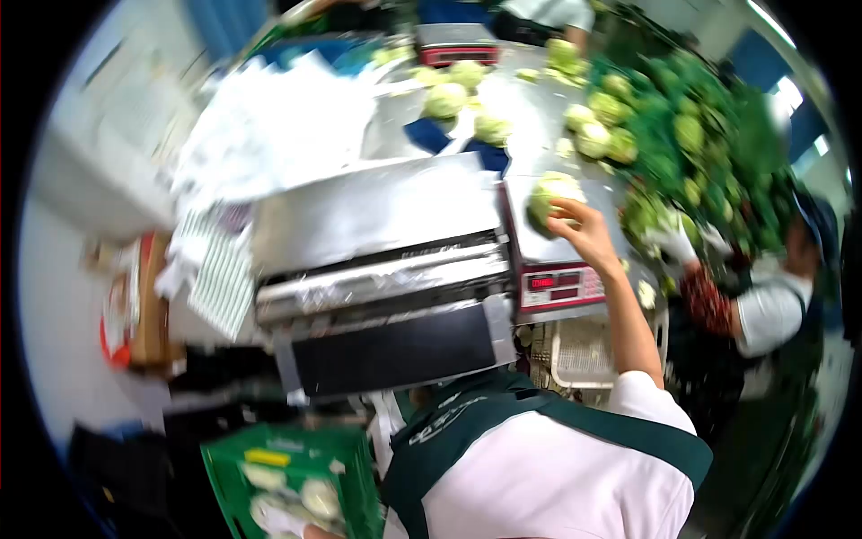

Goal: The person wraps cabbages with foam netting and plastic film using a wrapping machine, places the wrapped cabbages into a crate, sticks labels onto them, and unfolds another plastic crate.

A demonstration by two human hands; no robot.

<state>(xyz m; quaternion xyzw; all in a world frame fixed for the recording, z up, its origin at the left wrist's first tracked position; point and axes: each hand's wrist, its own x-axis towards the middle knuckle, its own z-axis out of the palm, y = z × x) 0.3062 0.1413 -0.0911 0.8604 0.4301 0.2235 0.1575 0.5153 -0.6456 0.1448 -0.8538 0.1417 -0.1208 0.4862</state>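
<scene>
A pale green cabbage (pixel 549 199) sits on the metal plate of a scale (pixel 563 286) with a lit red display. My right hand (pixel 585 235), bare, has its thumb and curled fingers at the cabbage's right side, gripping it. Down at the lower left, my left hand (pixel 285 523) appears to wear a white glove and reaches into a green crate (pixel 350 449). Pale round things, probably cabbages (pixel 320 497), lie in that crate beside it. Blur and the frame edge hide what the left fingers do.
A metal wrapping machine (pixel 386 216) with a black front plate (pixel 395 350) stands left of the scale. White plastic bags (pixel 278 126) pile behind it. More cabbages (pixel 444 99) lie across the table. At right, a co-worker's gloved hand (pixel 675 241) handles cabbage near green netting (pixel 664 135).
</scene>
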